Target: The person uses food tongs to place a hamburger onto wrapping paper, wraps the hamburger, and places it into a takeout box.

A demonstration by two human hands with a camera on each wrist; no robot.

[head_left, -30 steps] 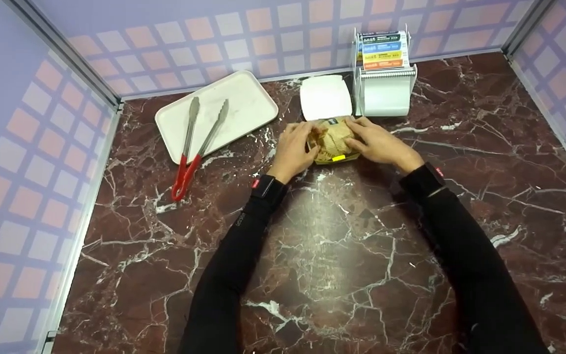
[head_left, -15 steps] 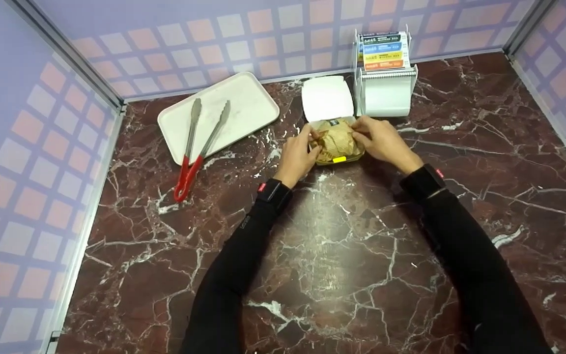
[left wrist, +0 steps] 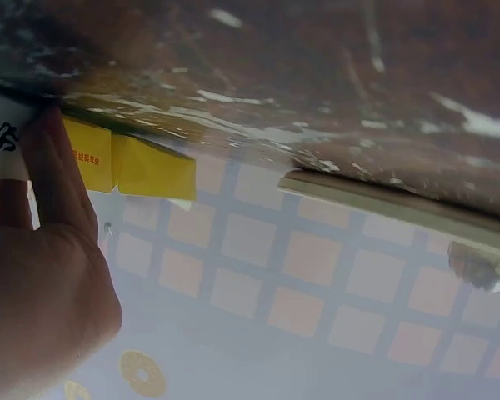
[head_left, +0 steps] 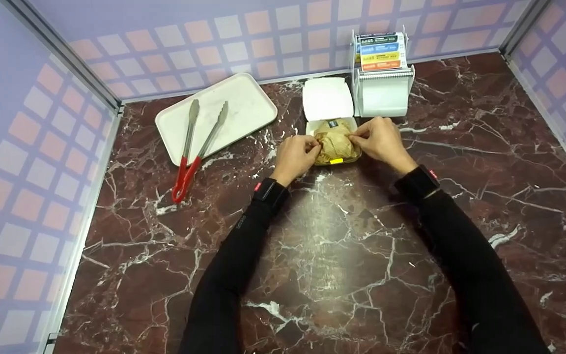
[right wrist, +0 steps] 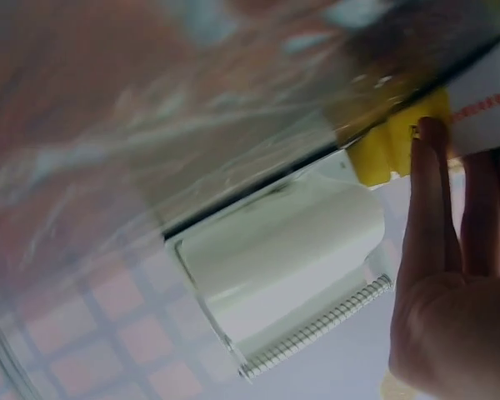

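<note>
A round burger-like parcel wrapped in brown paper (head_left: 336, 141) sits in the base of an open takeaway box (head_left: 328, 99), whose white lid is folded back. A dark label shows on the parcel's top, and a yellow tab on the box front. My left hand (head_left: 294, 156) pinches the paper at the parcel's left side with thumb and forefinger. Opposite it, my right hand (head_left: 384, 143) pinches the paper at the right side. Both wrist views show other fingers lying along the outside of the yellow and white box walls (left wrist: 157, 168); the parcel is hidden there.
A white tray (head_left: 248, 105) lies back left, with red-handled metal tongs (head_left: 186, 177) resting across its edge. A label roll dispenser (head_left: 386, 93) stands right beside the box lid. Tiled panels (head_left: 273, 46) border the dark marbled counter (head_left: 327, 265).
Both hands have shifted from cupping the parcel's sides to pinching the paper with thumb and forefinger, fingers drawn back off its top. More of the parcel shows. The box stays in place.
</note>
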